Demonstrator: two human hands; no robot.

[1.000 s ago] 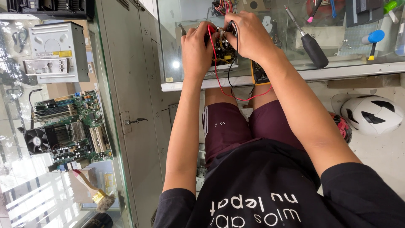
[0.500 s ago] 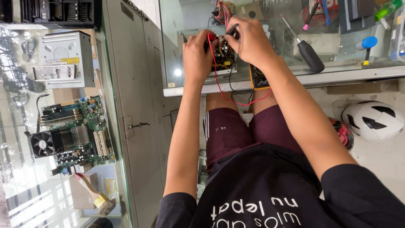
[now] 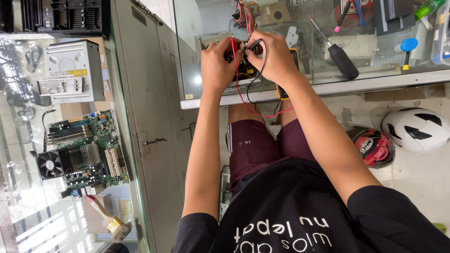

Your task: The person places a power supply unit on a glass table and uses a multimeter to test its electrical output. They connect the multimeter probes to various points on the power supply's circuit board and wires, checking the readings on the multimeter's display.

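Both my hands are raised over a small circuit board lying on a glass table top. My left hand pinches a red test probe against the board, and its red lead loops down over the table edge. My right hand holds a black probe at the same spot, with the fingertips of both hands nearly touching. A yellow multimeter lies partly hidden under my right wrist. A bundle of coloured wires rises from the board's far side.
On the glass lie a black-handled screwdriver and a blue-capped tool. A white helmet and a red-black helmet sit on the floor at right. At left are a grey cabinet, a green motherboard, an optical drive and a brush.
The view has tilted, so hands and table sit lower in frame. Both hands stay on the board and the probe tips have drawn closer together.
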